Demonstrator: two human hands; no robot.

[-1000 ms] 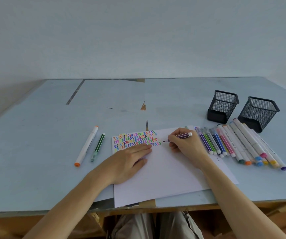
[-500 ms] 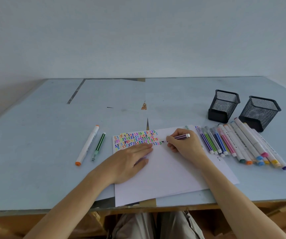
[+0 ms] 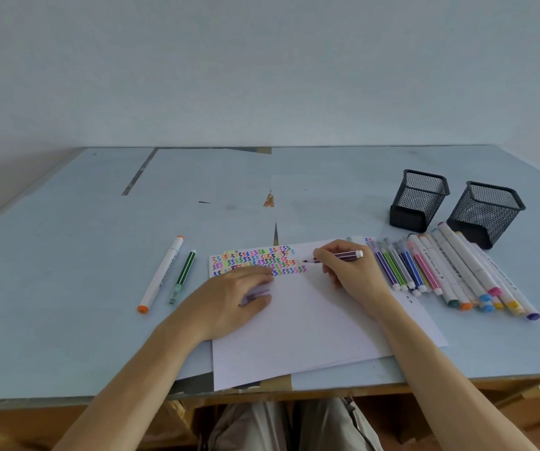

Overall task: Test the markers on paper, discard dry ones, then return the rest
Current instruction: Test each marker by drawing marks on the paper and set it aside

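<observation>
A white sheet of paper [image 3: 311,323] lies at the table's front edge, with rows of coloured squiggles [image 3: 255,260] across its top left. My right hand [image 3: 350,275] grips a dark purple striped marker [image 3: 342,255], whose tip touches the paper just right of the squiggles. My left hand [image 3: 226,301] rests on the sheet below the squiggles, and a pale purple cap [image 3: 257,292] is pinched between its thumb and fingers. Several capped markers [image 3: 441,271] lie in a row to the right of the paper.
Two black mesh pen cups [image 3: 420,200] [image 3: 486,213] stand at the back right, behind the marker row. A white marker with orange ends [image 3: 161,275] and a green marker [image 3: 184,273] lie apart, left of the paper. The table's front edge runs just below the sheet.
My right hand has shifted the purple marker a little along the end of the squiggle rows. The pale purple cap now shows under my left hand's fingers.
</observation>
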